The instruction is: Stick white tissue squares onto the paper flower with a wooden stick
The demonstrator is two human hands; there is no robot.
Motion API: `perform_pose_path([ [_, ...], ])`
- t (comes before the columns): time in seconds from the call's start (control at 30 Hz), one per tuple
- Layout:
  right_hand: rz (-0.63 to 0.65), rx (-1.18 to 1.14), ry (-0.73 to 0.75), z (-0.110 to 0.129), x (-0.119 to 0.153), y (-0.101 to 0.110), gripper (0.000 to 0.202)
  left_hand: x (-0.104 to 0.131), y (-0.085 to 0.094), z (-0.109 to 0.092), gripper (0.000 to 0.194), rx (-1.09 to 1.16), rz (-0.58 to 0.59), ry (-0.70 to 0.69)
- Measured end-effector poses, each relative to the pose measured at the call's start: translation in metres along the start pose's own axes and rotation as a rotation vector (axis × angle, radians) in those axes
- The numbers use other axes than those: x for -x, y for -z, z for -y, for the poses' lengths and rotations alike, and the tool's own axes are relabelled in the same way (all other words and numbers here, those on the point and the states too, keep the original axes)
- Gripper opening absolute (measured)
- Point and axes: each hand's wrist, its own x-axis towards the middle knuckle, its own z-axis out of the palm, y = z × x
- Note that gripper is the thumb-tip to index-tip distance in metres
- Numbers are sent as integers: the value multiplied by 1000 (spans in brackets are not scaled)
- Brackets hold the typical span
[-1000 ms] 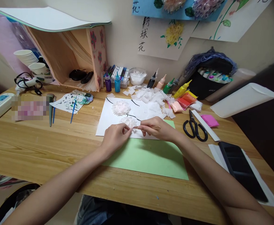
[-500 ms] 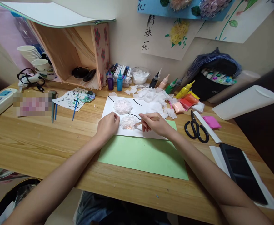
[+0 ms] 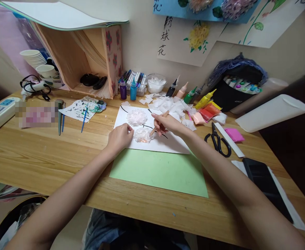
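A white sheet (image 3: 173, 147) with black painted lines lies on the desk. On it are two ruffled pale paper flowers: an upper flower (image 3: 136, 117) and a lower flower (image 3: 143, 134), which shows an orange-pink patch at its front. My right hand (image 3: 165, 124) grips a slim wooden stick (image 3: 152, 132), pencil-like, slanting down so its tip meets the lower flower's right edge. At that flower's left edge rests my left hand (image 3: 121, 135), fingers curled and pressed together on the sheet; whatever they pinch is hidden.
Green paper (image 3: 160, 173) sticks out under the white sheet. Loose white tissue pieces (image 3: 170, 106) are heaped behind it, near several paint bottles (image 3: 171, 89). Scissors (image 3: 217, 140), clay packets (image 3: 209, 111) and a black tray (image 3: 267, 187) lie rightward; brushes (image 3: 84, 119) lie leftward.
My right hand has lifted slightly up and away from the sheet, and the stick stands steeper, its tip still at the lower flower. My left hand has stayed in place.
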Motion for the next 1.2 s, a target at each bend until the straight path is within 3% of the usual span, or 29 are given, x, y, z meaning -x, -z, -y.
perform_pose_path([
  [0.13,-140,15,227,-14,35,1,58,1,1,-1,21,1,5,8],
  [0.27,-185,286,465,-23,66,-10,58,1,0,-1,21,-7,5,8],
  [0.37,-194,518,739,-29,73,-25,53,1,-1,-1,21,-5,5,11],
  [0.47,-225,673,902,-37,71,-35,45,1,-1,0,22,-5,4,13],
  [0.6,-244,734,944,-47,65,-38,42,1,-1,0,22,-7,1,11],
  [0.93,-235,768,843,-54,60,-37,41,1,0,-1,22,-4,8,14],
  [1.2,-235,905,987,-53,58,-34,39,1,-1,0,21,-1,2,2],
])
